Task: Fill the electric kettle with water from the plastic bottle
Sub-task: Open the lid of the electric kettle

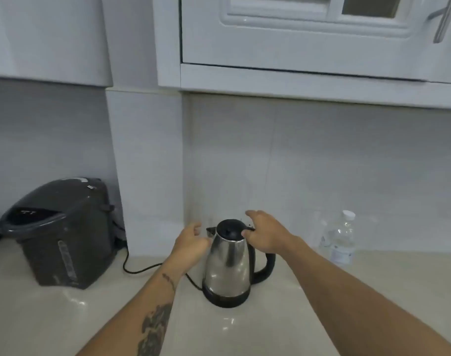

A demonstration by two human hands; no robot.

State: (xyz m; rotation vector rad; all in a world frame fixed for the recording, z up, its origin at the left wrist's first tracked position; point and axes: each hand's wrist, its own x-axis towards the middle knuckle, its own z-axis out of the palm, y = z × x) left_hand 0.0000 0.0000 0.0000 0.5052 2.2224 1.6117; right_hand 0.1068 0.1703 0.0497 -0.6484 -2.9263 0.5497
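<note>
A stainless steel electric kettle (227,265) with a black lid, black handle and black base stands on the pale counter, lid down. My right hand (266,233) rests on the top of the handle beside the lid, thumb against the lid's edge and fingers spread. To the kettle's left, by the spout, my left hand (192,242) hovers with loosely curled fingers and holds nothing. A clear plastic water bottle (341,242) with a white cap stands upright to the right, near the wall.
A dark grey hot-water dispenser (60,235) sits at the left against the wall. A black cord (139,269) runs across the counter toward the kettle's base. White upper cabinets (296,47) hang overhead. A wall column juts out behind the kettle.
</note>
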